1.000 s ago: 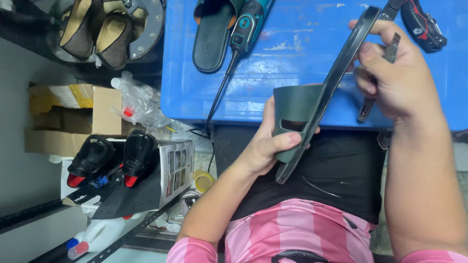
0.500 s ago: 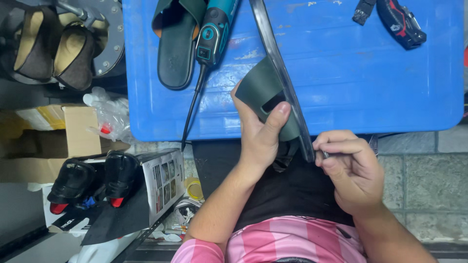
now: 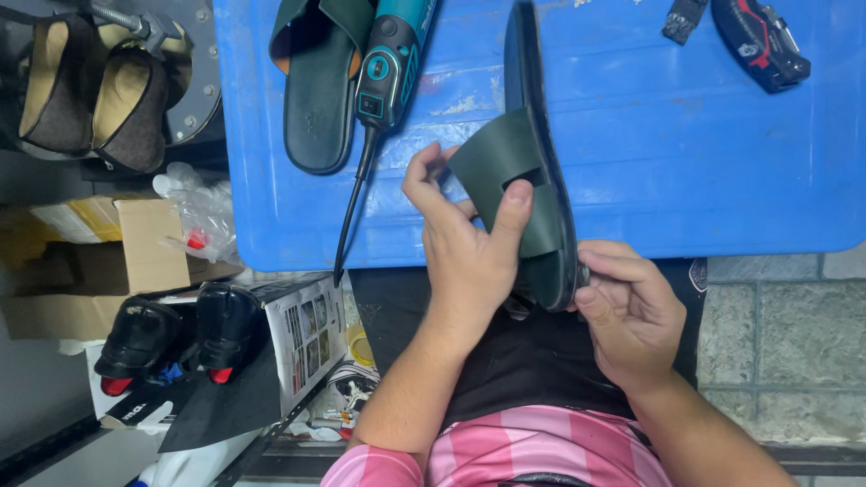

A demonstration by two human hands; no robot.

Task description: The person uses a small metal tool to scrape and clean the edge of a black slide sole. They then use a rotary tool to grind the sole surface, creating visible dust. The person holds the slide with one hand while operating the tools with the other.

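A dark green slide sandal (image 3: 532,153) stands on its edge over the blue work surface (image 3: 686,162). My left hand (image 3: 469,252) grips its wide green strap, thumb pressed on the strap's cut-out. My right hand (image 3: 631,307) pinches the sandal's near end at the sole's rim; whether it holds a small tool there cannot be seen. A second green sandal (image 3: 317,81) lies flat at the upper left of the blue surface, beside a teal rotary power tool (image 3: 390,63) with a black cord (image 3: 350,216).
A black-and-red tool (image 3: 760,41) and a small dark piece (image 3: 682,20) lie at the far right of the blue surface. Left of it are two brown shoes (image 3: 90,95) on a metal stand, cardboard boxes (image 3: 117,252), a plastic bag and a pair of black shoes (image 3: 176,338).
The sandal has dropped from raised in the air to lying edge-on over the blue surface. My right hand moved from its far end down to its near end.
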